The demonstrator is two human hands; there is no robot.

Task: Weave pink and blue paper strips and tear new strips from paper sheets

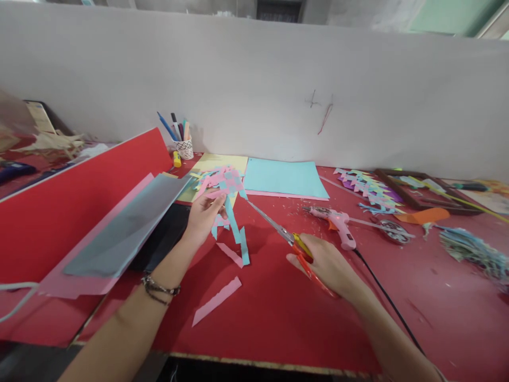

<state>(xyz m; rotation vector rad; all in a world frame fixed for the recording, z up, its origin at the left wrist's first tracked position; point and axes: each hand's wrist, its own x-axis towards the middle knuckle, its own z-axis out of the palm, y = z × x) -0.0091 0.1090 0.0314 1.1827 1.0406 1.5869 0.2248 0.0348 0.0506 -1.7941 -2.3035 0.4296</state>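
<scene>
My left hand (207,215) pinches a small woven piece of pink and blue paper strips (233,181), held up above the red table. Loose blue strip ends hang down from it. In my right hand (324,260) is a pair of scissors (284,232) with red and yellow handles. The scissors' tips reach the right side of the woven paper; whether the blades touch it I cannot tell. Below lie a pink paper strip (218,301) and a blue strip (244,246). Behind my left hand, a heap of pink paper scraps (210,180) is partly hidden.
A pink glue gun (336,223) with a black cord lies to the right. Blue paper sheets (284,178) rest against the white wall. A pen cup (184,148) stands at back left, beside a red board (91,196). A wooden frame (425,199) sits far right.
</scene>
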